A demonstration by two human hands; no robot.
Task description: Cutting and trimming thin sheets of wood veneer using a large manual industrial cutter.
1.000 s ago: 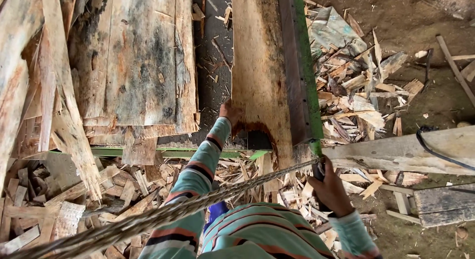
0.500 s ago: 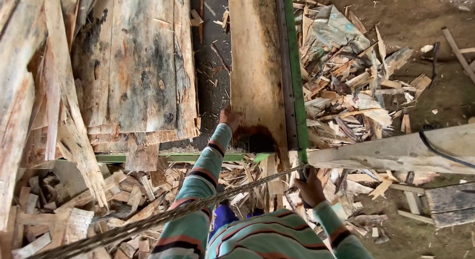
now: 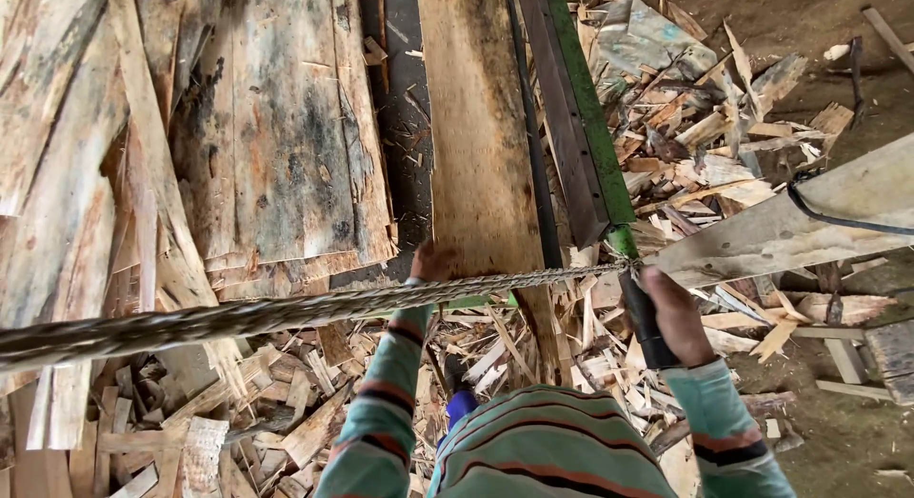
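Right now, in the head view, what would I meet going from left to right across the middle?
Stacked veneer sheets → long plank → green bar → scrap pile → dirt floor.

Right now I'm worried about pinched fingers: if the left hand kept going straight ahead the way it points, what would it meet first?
The left hand already rests on the near end of the long wooden plank. Going on, it would likely just slide along that plank; nothing else shows in its line, though depth is unclear.

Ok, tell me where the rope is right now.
In the head view the rope stretches across the frame from the lower left to the right hand, passing just below the left hand at the plank's near end.
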